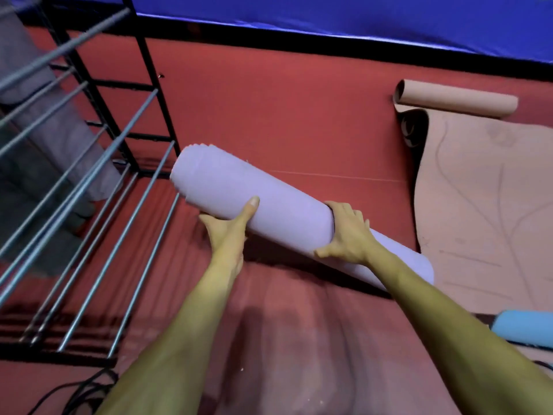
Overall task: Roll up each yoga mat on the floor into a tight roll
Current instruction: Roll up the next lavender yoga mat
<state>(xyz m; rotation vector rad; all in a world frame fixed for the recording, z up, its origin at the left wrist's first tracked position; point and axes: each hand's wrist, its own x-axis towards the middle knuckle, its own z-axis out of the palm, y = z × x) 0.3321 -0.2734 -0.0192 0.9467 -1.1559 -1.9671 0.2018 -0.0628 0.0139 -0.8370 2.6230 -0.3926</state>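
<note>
A lilac yoga mat [287, 205], rolled into a thick cylinder, is held above the red floor, slanting from upper left to lower right. My left hand [230, 226] grips it from below near its middle, thumb up on its side. My right hand [348, 235] wraps over the top nearer its right end. A tan yoga mat [478, 205] lies mostly flat on the floor at the right, its far end curled into a small roll [454, 98]. A light blue rolled mat [526, 327] shows at the right edge.
A black metal rack [98, 163] with grey horizontal bars stands at the left, close to the lilac roll's left end. A blue padded wall [329, 16] runs along the back. Black cables [83, 390] lie on the red floor [269, 100] at bottom left.
</note>
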